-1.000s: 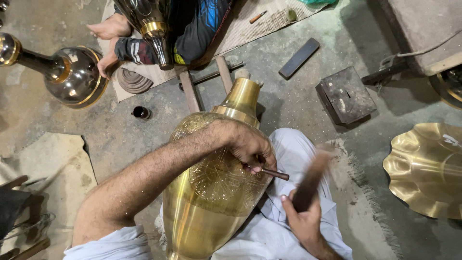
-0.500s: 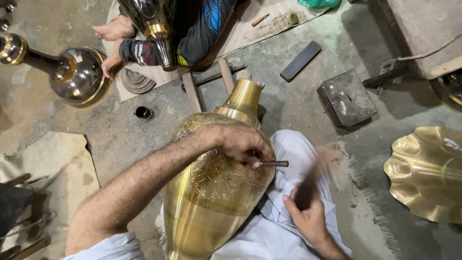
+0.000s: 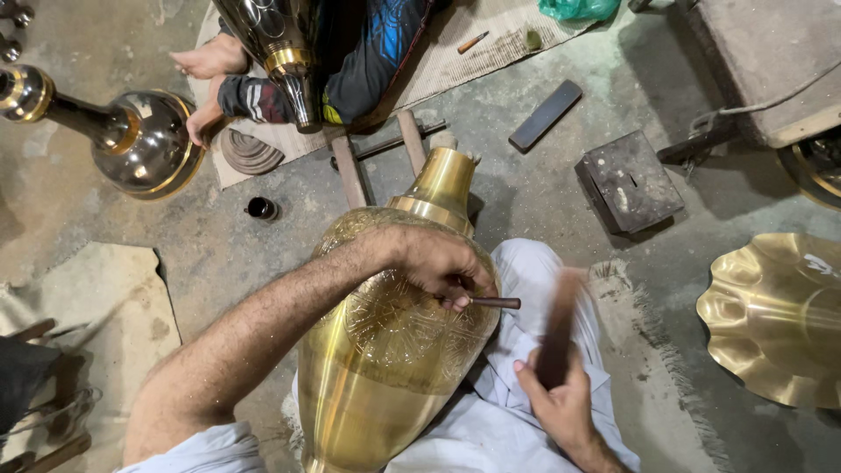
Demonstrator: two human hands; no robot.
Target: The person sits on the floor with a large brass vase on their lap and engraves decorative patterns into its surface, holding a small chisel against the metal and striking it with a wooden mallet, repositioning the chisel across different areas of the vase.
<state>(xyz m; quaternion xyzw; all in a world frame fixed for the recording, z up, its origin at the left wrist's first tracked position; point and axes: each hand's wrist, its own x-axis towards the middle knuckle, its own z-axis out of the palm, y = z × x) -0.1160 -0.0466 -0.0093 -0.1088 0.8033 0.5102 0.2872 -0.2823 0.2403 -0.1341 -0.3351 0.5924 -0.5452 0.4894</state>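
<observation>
A large brass vase (image 3: 377, 368) with engraved patterns lies across my lap, its neck pointing away from me. My left hand (image 3: 438, 258) rests on the vase's shoulder and grips a thin dark chisel (image 3: 495, 303), whose tip meets the engraved surface. My right hand (image 3: 561, 398) is closed around a dark wooden mallet (image 3: 558, 328), blurred with motion, just right of the chisel's end.
Another person sits at the top with a bare foot (image 3: 210, 60) on a mat, holding a dark engraved vase (image 3: 276, 44). A dark round-bodied vessel (image 3: 140, 140) lies left. A scalloped brass dish (image 3: 780, 320) sits right, a dark metal block (image 3: 628, 182) and a flat bar (image 3: 545, 116) beyond.
My right hand has swung the mallet, shifting it slightly relative to the chisel's end. My left hand and the vase have stayed in place.
</observation>
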